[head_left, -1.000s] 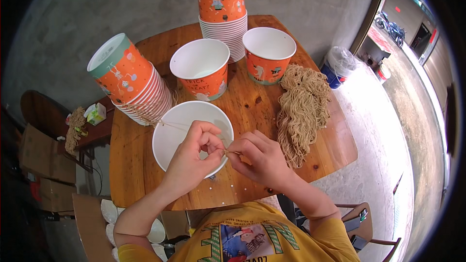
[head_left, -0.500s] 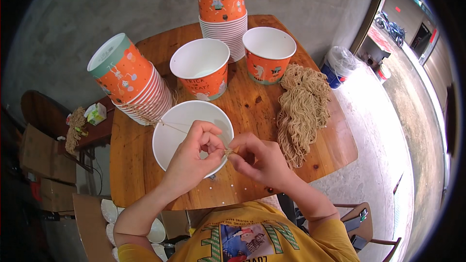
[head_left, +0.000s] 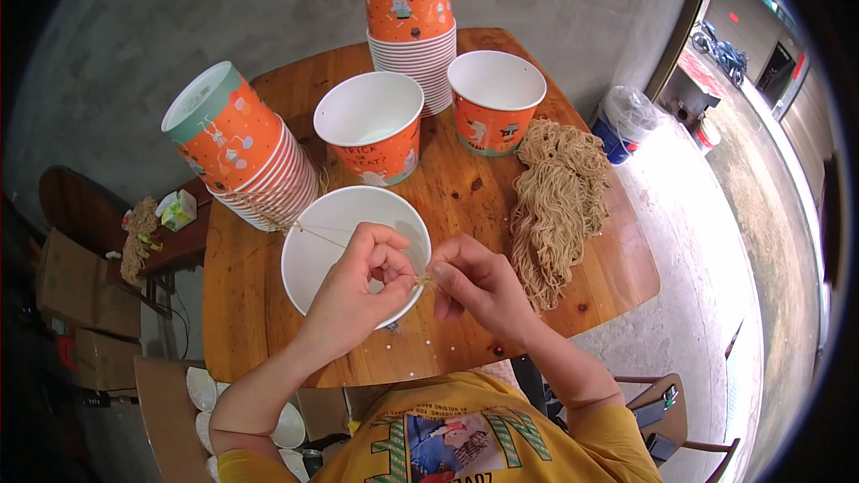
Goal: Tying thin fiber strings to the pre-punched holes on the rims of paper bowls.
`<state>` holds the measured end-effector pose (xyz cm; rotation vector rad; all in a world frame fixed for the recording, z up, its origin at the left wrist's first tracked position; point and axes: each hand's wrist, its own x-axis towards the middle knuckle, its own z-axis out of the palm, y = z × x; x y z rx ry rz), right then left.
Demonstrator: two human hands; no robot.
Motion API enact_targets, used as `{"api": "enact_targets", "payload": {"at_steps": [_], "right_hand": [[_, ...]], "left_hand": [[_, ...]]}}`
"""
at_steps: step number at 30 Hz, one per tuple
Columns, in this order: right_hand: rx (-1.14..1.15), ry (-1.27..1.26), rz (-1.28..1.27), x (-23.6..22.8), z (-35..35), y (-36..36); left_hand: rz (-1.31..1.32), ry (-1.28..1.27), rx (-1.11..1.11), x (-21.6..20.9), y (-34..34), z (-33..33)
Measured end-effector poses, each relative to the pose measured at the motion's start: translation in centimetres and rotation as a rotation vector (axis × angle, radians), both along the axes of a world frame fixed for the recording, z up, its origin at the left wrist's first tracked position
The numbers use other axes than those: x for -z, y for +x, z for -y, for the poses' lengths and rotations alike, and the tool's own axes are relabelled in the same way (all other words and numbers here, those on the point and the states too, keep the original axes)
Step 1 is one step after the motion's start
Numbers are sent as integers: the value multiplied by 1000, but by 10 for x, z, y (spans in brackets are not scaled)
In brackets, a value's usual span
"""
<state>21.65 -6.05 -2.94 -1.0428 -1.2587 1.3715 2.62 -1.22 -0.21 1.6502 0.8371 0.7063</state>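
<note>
Over the near right rim of a white-lined paper bucket (head_left: 309,259), my left hand (head_left: 362,279) pinches a thin tan cord (head_left: 324,238). The cord runs from the bucket's far left side to my fingers. My right hand (head_left: 479,286) is closed on the frayed or knotted cord end, just right of my left fingertips. The fingers partly hide the small knot. Behind the bucket stand two upright orange paper buckets, a middle one (head_left: 376,148) and a right one (head_left: 497,112), both with white insides. A heap of tan cords (head_left: 559,201) lies right of my right hand.
Upside-down stacks of orange and green buckets stand at the left (head_left: 228,139) and back (head_left: 412,27) of the wooden table (head_left: 474,192). More cord drapes over the left stack. A cardboard box (head_left: 170,411) holding white buckets is below left; a chair (head_left: 684,411) stands at lower right.
My right hand has shifted slightly right and its fingers have turned, drawing a little away from the left fingertips. My left hand and the buckets have stayed in place.
</note>
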Motion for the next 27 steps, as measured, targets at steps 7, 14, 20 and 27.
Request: {"api": "enact_targets", "payload": {"at_steps": [7, 14, 20, 27], "right_hand": [[-11, 39, -70, 6, 4, 5], [46, 309, 176, 14, 4, 1], [162, 507, 343, 18, 3, -3], [183, 639, 487, 14, 2, -4]], "left_hand": [[28, -34, 7, 0, -1, -1], [39, -68, 3, -2, 0, 0], [30, -41, 25, -4, -2, 2], [43, -95, 21, -4, -4, 3]]}}
